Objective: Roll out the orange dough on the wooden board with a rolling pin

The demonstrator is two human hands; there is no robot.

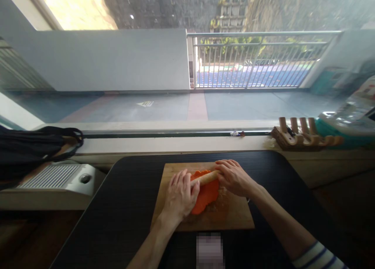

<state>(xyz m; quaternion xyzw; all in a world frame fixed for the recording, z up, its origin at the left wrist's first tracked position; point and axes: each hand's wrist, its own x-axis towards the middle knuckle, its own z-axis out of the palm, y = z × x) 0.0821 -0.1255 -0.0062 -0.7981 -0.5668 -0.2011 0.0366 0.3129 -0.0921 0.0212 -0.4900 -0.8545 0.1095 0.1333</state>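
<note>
A flat, uneven sheet of orange dough (207, 197) lies on a wooden board (237, 221). Across its upper part runs a light wooden rolling pin (206, 178), tilted slightly up toward the right. My left hand (181, 194) is closed over the pin's left end, the thumb alongside it. At the other end, my right hand (233, 178) grips the pin, its fingers bent over the top. Both hands cover the pin's ends. Pale flour-like smears show on the board just right of the dough.
The board rests on a black table (123, 206) beneath a window sill (152, 145). On the sill at right stand a wooden rack (303, 138) and a teal container (356, 130). A black bag (32, 147) lies at left above a white vented unit (61, 183). A blurred patch (209, 251) covers something near the front.
</note>
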